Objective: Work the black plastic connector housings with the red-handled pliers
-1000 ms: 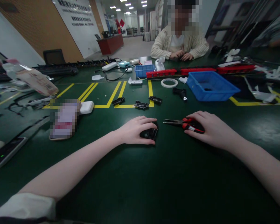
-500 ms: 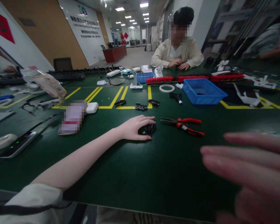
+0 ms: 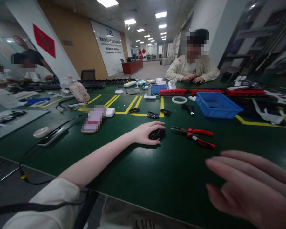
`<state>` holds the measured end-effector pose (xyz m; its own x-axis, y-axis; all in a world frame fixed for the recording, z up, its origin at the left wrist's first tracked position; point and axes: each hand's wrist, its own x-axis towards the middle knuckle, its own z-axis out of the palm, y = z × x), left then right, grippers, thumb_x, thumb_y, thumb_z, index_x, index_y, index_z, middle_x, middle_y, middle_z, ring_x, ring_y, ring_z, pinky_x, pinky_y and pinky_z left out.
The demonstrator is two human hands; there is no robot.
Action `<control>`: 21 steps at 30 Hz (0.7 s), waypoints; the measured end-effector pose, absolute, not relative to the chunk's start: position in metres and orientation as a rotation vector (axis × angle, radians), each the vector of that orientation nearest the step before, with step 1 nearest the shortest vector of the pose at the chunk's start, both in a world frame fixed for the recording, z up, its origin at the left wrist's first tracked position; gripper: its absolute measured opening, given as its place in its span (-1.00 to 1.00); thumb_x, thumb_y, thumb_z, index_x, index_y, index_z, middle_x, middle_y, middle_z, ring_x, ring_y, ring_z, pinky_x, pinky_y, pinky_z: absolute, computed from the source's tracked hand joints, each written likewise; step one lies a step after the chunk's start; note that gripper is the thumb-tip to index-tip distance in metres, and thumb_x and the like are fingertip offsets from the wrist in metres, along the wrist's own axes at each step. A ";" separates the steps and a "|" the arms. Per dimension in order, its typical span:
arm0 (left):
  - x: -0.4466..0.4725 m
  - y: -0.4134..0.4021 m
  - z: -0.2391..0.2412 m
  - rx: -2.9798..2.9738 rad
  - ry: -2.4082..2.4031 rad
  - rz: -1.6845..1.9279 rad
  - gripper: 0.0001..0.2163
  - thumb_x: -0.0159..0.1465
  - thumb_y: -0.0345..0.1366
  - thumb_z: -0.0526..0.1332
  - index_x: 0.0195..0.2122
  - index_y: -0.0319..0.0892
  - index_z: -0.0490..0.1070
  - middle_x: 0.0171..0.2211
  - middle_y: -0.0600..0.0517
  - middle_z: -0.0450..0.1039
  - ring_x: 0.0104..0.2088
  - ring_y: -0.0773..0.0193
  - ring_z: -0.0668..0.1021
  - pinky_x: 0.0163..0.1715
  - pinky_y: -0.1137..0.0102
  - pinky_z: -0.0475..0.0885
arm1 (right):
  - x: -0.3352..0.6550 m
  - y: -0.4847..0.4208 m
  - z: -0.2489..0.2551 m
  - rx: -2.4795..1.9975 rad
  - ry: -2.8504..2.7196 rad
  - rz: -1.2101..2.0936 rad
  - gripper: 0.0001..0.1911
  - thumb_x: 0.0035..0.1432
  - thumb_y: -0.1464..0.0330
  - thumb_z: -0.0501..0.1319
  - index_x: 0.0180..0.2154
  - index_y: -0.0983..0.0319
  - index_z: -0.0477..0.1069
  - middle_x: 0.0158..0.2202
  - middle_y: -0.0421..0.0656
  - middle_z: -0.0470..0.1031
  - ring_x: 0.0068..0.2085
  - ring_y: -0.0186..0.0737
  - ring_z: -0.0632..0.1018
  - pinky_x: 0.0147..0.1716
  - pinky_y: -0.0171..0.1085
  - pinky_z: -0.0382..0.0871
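Observation:
My left hand [image 3: 145,133] rests on the green table [image 3: 162,178], its fingers curled over a small black part [image 3: 156,134]. Just to its right lie red-handled pliers [image 3: 193,136], flat on the table with nothing touching them. My right hand [image 3: 250,186] is raised close to the camera at the lower right, blurred, with its fingers stretched out and apart and nothing in it.
A blue bin [image 3: 216,105], a white tape ring [image 3: 179,100] and several small black parts [image 3: 152,114] lie beyond the pliers, near yellow floor-style lines. A phone [image 3: 94,119], a white box and a device with cables sit at the left. A person [image 3: 193,68] sits across the table.
My right hand let go of the pliers and rose toward the camera. The view tilted up and swung left. My left hand stayed on the black part.

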<state>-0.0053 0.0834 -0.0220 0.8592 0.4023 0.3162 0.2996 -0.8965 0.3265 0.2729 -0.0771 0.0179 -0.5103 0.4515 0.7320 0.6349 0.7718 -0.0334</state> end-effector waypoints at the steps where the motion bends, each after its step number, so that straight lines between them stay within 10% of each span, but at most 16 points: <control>1: -0.006 0.083 -0.022 2.788 0.547 0.571 -0.45 0.20 -0.06 0.25 0.16 -0.18 0.20 0.21 -0.21 0.18 0.16 0.02 0.37 0.11 0.18 0.32 | 0.263 -0.070 0.020 -0.663 -2.277 -0.381 -0.42 0.10 0.42 0.24 0.17 0.08 0.22 -0.28 -0.20 0.59 -0.30 -0.20 0.58 -0.37 -0.25 0.53; 21: -0.010 0.079 -0.020 2.956 0.616 0.563 -0.57 0.35 -0.09 0.08 0.17 -0.18 0.19 0.13 -0.13 0.31 0.07 0.10 0.44 0.03 0.24 0.35 | 0.224 -0.027 -0.004 -0.615 -2.362 -0.374 -0.51 0.20 0.49 0.09 0.17 0.24 0.18 -0.36 -0.15 0.55 -0.42 -0.31 0.53 -0.41 -0.27 0.45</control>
<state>-0.0102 0.0789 -0.0200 0.8525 0.3981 0.3386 0.3726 -0.9173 0.1404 0.2241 -0.0275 -0.0037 -0.6716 0.3300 0.6634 0.5187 0.8487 0.1030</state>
